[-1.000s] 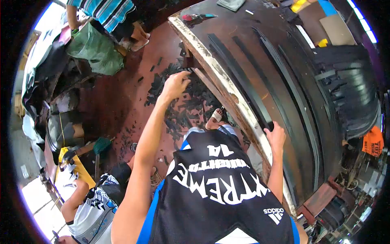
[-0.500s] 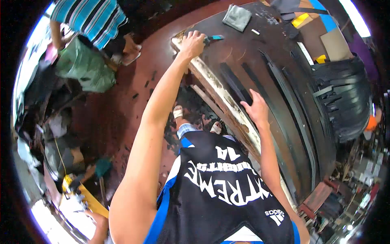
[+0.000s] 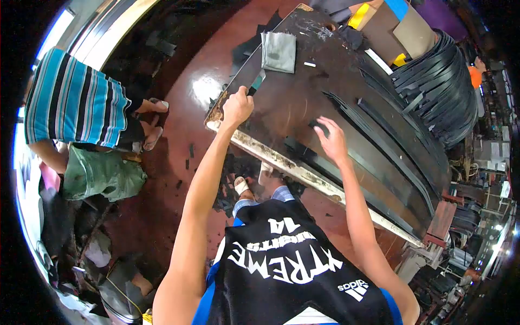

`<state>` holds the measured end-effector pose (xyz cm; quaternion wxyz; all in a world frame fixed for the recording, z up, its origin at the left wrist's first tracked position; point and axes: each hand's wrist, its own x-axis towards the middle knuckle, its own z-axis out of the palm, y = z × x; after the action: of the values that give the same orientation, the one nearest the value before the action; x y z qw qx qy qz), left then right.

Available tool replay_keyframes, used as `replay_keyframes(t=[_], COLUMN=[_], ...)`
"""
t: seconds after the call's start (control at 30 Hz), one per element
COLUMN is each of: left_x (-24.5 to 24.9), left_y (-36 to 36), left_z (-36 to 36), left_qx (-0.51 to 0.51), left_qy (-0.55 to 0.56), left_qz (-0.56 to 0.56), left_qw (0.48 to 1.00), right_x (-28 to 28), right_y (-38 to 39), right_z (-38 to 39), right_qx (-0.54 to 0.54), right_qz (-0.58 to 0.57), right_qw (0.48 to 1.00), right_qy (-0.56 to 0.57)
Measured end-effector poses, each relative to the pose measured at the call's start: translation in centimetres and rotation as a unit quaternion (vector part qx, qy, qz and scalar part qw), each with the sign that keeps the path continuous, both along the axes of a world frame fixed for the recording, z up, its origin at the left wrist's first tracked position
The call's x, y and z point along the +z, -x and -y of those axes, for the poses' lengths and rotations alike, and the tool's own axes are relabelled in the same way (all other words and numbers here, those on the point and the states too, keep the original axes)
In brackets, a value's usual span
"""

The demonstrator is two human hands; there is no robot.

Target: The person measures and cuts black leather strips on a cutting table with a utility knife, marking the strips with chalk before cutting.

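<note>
My left hand (image 3: 238, 107) is closed around the handle of a knife (image 3: 257, 84), its blade pointing up and away over the table's left edge. My right hand (image 3: 332, 140) is above the dark tabletop, thumb and fingers curved about a small black piece (image 3: 318, 127); its full shape is hidden. Just left of that hand, black strips (image 3: 306, 154) lie along the table's worn pale edge (image 3: 281, 161). More long black strips (image 3: 387, 141) run across the tabletop to the right.
A folded grey cloth (image 3: 279, 52) and a white chalk-like stick (image 3: 309, 64) lie toward the far end. A thick bundle of black strips (image 3: 436, 89) is at the right. A person in a striped shirt (image 3: 76, 100) is at the left. Dark scraps (image 3: 189, 154) litter the red floor.
My view has turned, and the table now lies more crosswise. The left hand keeps the knife, now angled upward. The right hand has shifted off the strip by the edge to the small black piece.
</note>
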<state>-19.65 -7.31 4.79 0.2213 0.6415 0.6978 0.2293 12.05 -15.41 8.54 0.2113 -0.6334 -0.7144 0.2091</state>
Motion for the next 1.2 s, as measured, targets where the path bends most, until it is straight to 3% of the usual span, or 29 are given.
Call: replay_keyframes(t=[0.1,0.17,0.3,0.5,0.63,0.7,0.8,0.87,1.0,1.2], left_x=[0.1,1.2,0.7,-1.4,2.8,3.2,3.1,1.8,-0.3,-2.1], left_y=[-0.9,-1.7,-3.8,-5.5,-4.2,-3.0,-2.0,-1.9,-1.5,-0.4], left_z=[-2.6,-4.4,-9.0,-11.2,-9.2,-8.6,-9.4,-10.8,-12.5,-10.9], left_qx=[0.025,0.012,-0.009,-0.002,-0.012,-0.030,-0.065,-0.118,-0.169,-0.213], left_qy=[0.015,-0.036,0.040,0.052,0.169,0.062,0.004,-0.099,-0.204,-0.140], left_qz=[0.029,0.086,0.026,-0.057,-0.107,-0.102,-0.133,-0.190,-0.270,-0.354], left_qw=[0.999,0.996,0.999,0.997,0.980,0.992,0.989,0.970,0.926,0.900], right_x=[-1.2,-2.8,-5.8,-9.8,-9.7,-9.6,-9.6,-9.7,-9.4,-9.4], right_y=[4.2,6.6,9.8,10.8,10.8,10.7,10.7,10.7,10.9,11.0], right_z=[-5.9,-10.5,-18.0,-19.6,-19.3,-19.3,-19.2,-19.3,-19.1,-19.4], right_qx=[0.035,0.054,0.075,0.066,0.050,0.048,0.047,0.044,0.037,0.031], right_qz=[-0.013,-0.025,0.006,-0.001,0.001,-0.002,-0.005,0.002,0.004,0.010], right_qw=[0.999,0.995,0.986,0.982,0.978,0.978,0.977,0.978,0.980,0.978], right_qy=[-0.037,-0.080,-0.147,-0.176,-0.201,-0.204,-0.206,-0.206,-0.195,-0.204])
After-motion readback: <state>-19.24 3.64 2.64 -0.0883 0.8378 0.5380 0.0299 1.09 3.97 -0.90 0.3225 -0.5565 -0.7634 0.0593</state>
